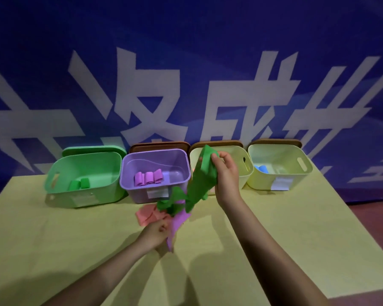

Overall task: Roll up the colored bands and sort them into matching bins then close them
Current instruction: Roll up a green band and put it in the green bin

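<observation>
My right hand (224,173) is up in front of the third bin (241,171), fingers (217,156) pinched on the top end of the green band (199,182). My left hand (156,234) is low on the bench (75,239), fingers curled around the near end of the purple band (177,224).

Key relation: the green band's long axis runs steeply, from my right fingers down and left to the tangle between my hands. Its lower end is crumpled there, sitting over the purple band and just beside the pink band (147,214). So the free end is nearer my left hand, the held end is in my right. My read: the next move needs the green pulled clear of the other two before any rolling.

Look of the green band: thin, limp, flat strip, folded and twisted at the bottom, no roll started.

Target is the green bin (60,173), far left, well apart from my right hand and nearer my left. It's open, with two green rolls (79,184) inside and its lid (91,150) propped behind. The purple bin (155,191) next to it holds three purple rolls (148,178). The far-right bin (296,180) has a blue roll (261,168). All four bins are open, so closing is not yet done.

Risk, as I judge it: lifting the green drags the purple along.
</observation>
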A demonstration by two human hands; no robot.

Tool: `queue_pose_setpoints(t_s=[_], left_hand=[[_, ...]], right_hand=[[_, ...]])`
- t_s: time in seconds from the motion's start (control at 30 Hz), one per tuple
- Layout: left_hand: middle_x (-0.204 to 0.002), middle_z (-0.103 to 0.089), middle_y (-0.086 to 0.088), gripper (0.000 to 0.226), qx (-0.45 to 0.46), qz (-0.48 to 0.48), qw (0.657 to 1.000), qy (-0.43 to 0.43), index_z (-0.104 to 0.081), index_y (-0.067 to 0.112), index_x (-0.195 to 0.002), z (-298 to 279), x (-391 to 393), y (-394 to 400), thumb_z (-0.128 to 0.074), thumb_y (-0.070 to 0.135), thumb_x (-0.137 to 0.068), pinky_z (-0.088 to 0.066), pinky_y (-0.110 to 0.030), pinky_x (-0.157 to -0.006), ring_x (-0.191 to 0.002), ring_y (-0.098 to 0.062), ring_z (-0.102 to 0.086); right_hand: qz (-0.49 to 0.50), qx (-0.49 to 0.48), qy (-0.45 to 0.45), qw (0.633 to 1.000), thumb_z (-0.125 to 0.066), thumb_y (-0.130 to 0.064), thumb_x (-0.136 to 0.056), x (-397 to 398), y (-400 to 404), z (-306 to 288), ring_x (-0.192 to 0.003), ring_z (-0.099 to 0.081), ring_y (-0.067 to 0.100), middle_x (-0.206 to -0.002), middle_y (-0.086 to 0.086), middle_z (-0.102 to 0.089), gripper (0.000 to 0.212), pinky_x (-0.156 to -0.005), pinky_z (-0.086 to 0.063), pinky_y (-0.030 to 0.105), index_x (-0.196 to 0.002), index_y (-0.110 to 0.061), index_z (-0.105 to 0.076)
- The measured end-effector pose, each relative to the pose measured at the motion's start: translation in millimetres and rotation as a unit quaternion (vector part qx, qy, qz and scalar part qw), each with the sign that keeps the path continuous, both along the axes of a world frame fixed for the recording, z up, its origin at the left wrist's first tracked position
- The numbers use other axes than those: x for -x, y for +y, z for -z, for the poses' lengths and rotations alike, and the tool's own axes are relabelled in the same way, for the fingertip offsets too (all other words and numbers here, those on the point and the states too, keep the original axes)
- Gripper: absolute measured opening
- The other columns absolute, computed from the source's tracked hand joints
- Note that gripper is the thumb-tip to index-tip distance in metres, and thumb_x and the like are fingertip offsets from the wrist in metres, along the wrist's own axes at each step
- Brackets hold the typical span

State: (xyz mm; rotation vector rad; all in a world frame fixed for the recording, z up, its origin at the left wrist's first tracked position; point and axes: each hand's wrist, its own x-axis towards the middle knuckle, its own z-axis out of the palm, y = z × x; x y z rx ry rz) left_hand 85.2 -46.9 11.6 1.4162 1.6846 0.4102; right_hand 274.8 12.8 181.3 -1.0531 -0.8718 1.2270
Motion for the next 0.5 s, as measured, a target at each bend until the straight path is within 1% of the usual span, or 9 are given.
queue_pose_setpoints(t_s=[0.07,0.17,0.23,0.27,0.3,0.33,0.4,0.47,0.5], left_hand=[[-0.069,-0.058,0.002,0.03,0.006,-0.015,1.0,0.01,-0.053,0.024,-0.065,-1.5,7.5,-6.6,-0.058,0.003,-0.086,-0.036,-0.025,-0.065,-0.071,-0.014,-0.052],[-0.086,-0.067,-0.013,0.029,-0.004,-0.061,0.998,-0.005,-0.055,0.021,-0.067,-13.9,17.0,-10.1,-0.058,0.001,-0.087,-0.037,-0.025,-0.068,-0.08,-0.017,-0.057],[-0.079,-0.067,-0.012,0.028,-0.014,-0.112,0.993,-0.041,-0.057,0.02,-0.068,-33.9,21.6,-11.5,-0.058,0.001,-0.088,-0.041,-0.02,-0.06,-0.068,-0.012,-0.064],[-0.073,-0.063,-0.008,0.026,-0.022,-0.14,0.987,-0.07,-0.057,0.018,-0.069,-46.5,23.8,-11.5,-0.056,0.0,-0.089,-0.04,-0.015,-0.052,-0.057,-0.004,-0.061],[-0.071,-0.061,-0.005,0.026,-0.035,-0.169,0.981,-0.095,-0.057,0.017,-0.071,-58.9,26.6,-10.9,-0.053,0.0,-0.091,-0.039,-0.012,-0.047,-0.052,-0.001,-0.056],[-0.075,-0.061,-0.005,0.026,-0.053,-0.192,0.973,-0.117,-0.058,0.017,-0.074,-72.5,29.0,-10.1,-0.049,0.001,-0.093,-0.039,-0.011,-0.046,-0.054,-0.002,-0.055],[-0.084,-0.063,-0.006,0.026,-0.091,-0.221,0.956,-0.168,-0.06,0.017,-0.082,-101.0,32.6,-8.1,-0.043,0.007,-0.098,-0.043,-0.017,-0.053,-0.066,-0.011,-0.056],[-0.085,-0.065,-0.003,0.027,-0.131,-0.241,0.933,-0.234,-0.063,0.015,-0.087,-133.5,31.2,-8.1,-0.04,0.013,-0.101,-0.046,-0.023,-0.062,-0.073,-0.014,-0.059],[-0.085,-0.067,-0.002,0.029,-0.149,-0.248,0.919,-0.268,-0.065,0.013,-0.089,-148.3,29.2,-8.5,-0.039,0.016,-0.102,-0.047,-0.025,-0.065,-0.075,-0.014,-0.061]], right_hand=[[-0.043,-0.009,0.03,0.999,-0.056,-0.011,-0.094,12.9,-4.8,-9.1,-0.064,-0.062,0.017,-0.074,0.006,-0.068,0.009,-0.063,-0.05,0.028,-0.085,-0.012,-0.055],[-0.095,-0.025,0.053,0.994,-0.053,-0.006,-0.095,29.8,-12.5,-21.4,-0.061,-0.066,0.014,-0.07,0.004,-0.07,0.007,-0.058,-0.053,0.024,-0.089,-0.009,-0.054],[-0.117,-0.031,0.057,0.991,-0.054,-0.005,-0.094,36.5,-15.9,-26.0,-0.062,-0.066,0.016,-0.072,0.007,-0.069,0.009,-0.058,-0.053,0.025,-0.086,-0.009,-0.055],[-0.126,-0.033,0.055,0.99,-0.054,-0.005,-0.093,39.1,-17.0,-27.8,-0.063,-0.065,0.017,-0.075,0.009,-0.069,0.009,-0.058,-0.054,0.025,-0.086,-0.009,-0.056],[-0.132,-0.037,0.049,0.989,-0.055,-0.005,-0.093,41.2,-17.4,-29.5,-0.065,-0.065,0.019,-0.078,0.011,-0.069,0.007,-0.059,-0.054,0.025,-0.088,-0.009,-0.057],[-0.137,-0.044,0.041,0.989,-0.056,-0.005,-0.093,43.4,-17.5,-32.1,-0.068,-0.064,0.02,-0.081,0.012,-0.069,0.006,-0.061,-0.053,0.026,-0.089,-0.009,-0.057],[-0.147,-0.062,0.024,0.987,-0.057,-0.002,-0.091,47.8,-15.6,-36.2,-0.067,-0.064,0.017,-0.079,0.005,-0.07,0.009,-0.061,-0.052,0.023,-0.09,-0.011,-0.058],[-0.168,-0.078,0.0,0.983,-0.061,-0.001,-0.088,54.4,-14.8,-39.2,-0.063,-0.063,0.011,-0.075,-0.001,-0.07,0.015,-0.06,-0.052,0.02,-0.089,-0.015,-0.06],[-0.183,-0.084,-0.014,0.979,-0.065,-0.003,-0.085,57.9,-15.3,-39.4,-0.065,-0.063,0.011,-0.078,-0.001,-0.07,0.015,-0.061,-0.052,0.021,-0.091,-0.017,-0.061]])
